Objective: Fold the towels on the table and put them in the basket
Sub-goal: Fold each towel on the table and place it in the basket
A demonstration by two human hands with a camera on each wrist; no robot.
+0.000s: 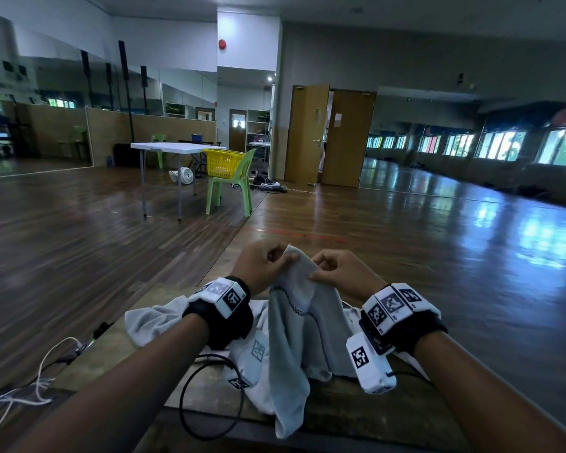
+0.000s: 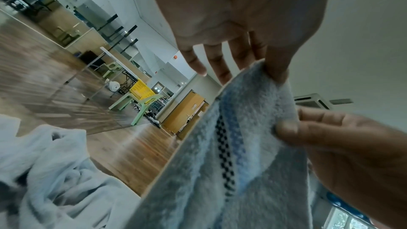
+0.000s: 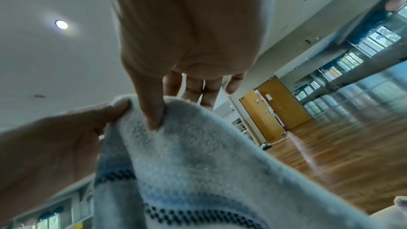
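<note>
Between the fingers of the left hand (image 1: 262, 265) and right hand (image 1: 340, 273), pinching close together, a towel (image 1: 294, 322) hangs above the tabletop (image 1: 347, 407). Folding has barely begun; next the fingers likely slide apart to find its corners.

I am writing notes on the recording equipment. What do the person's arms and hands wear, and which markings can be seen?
Both forearms are bare, with no sleeves or gloves. Each wrist carries a black strap: left wrist band, right wrist band. White blocks on them bear black-and-white square code markers. Another white marker block hangs below the right wrist. A thin black cable loops near the left forearm.
</note>
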